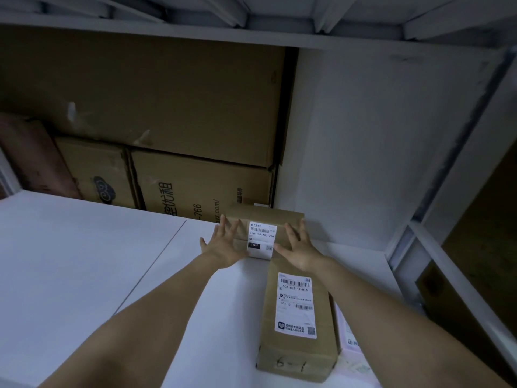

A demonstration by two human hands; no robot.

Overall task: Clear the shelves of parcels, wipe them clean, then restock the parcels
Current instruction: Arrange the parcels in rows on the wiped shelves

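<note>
Two parcels sit on the white shelf point(84, 261), toward its right end; the small parcel point(265, 215) lies at the back, the long parcel point(296, 317) just in front of it; the left hand point(223, 243) and right hand point(299, 247) lie flat on the small one, fingers spread straight, gripping nothing; taped cardboard, it looks stiff and light; it is best clasped by its two short sides.
</note>
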